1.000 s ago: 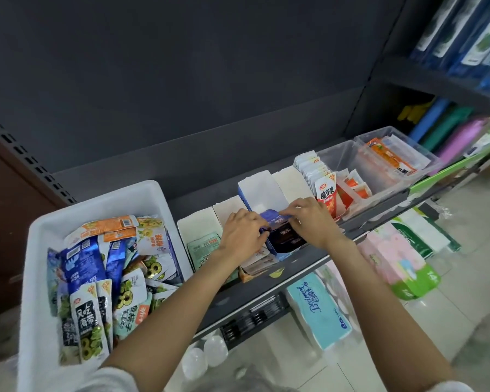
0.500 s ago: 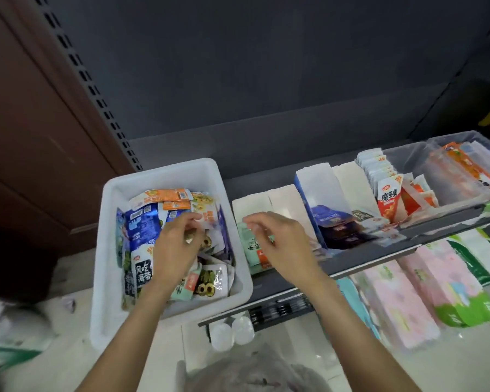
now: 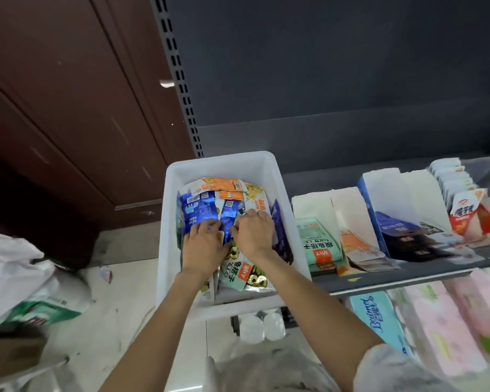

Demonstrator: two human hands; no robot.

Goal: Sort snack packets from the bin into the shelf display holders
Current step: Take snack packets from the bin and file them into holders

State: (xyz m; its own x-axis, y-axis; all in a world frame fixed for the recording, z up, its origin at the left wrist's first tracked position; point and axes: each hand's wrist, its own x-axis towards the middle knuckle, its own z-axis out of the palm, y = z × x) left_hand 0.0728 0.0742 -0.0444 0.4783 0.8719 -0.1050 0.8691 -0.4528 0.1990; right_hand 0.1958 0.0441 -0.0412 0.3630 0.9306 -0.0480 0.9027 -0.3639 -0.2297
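The white bin [image 3: 224,161] holds several snack packets: blue ones [image 3: 197,207], orange ones [image 3: 219,185] and green ones with lotus slices [image 3: 238,274]. Both my hands are inside it. My left hand [image 3: 202,246] lies on the blue packets, its thumb and fingers closing on a narrow upright blue packet [image 3: 227,216]. My right hand [image 3: 253,233] has curled fingers pinching that same packet's other edge; its fingertips are hidden. Right of the bin, white display holders [image 3: 311,203] on the shelf hold a green packet [image 3: 318,241], orange packets [image 3: 357,247], dark blue packets [image 3: 402,230] and red-white packets [image 3: 464,212].
The grey shelf edge [image 3: 393,280] runs rightward from the bin. Tissue packs [image 3: 382,326] and pink packs [image 3: 450,321] sit under it. White bags [image 3: 14,267] lie on the floor at left, by a brown door [image 3: 54,108]. A slotted upright [image 3: 178,72] rises behind the bin.
Both hands left the dark blue holder on the shelf and moved left into the bin, the left first. The view swung left with them.
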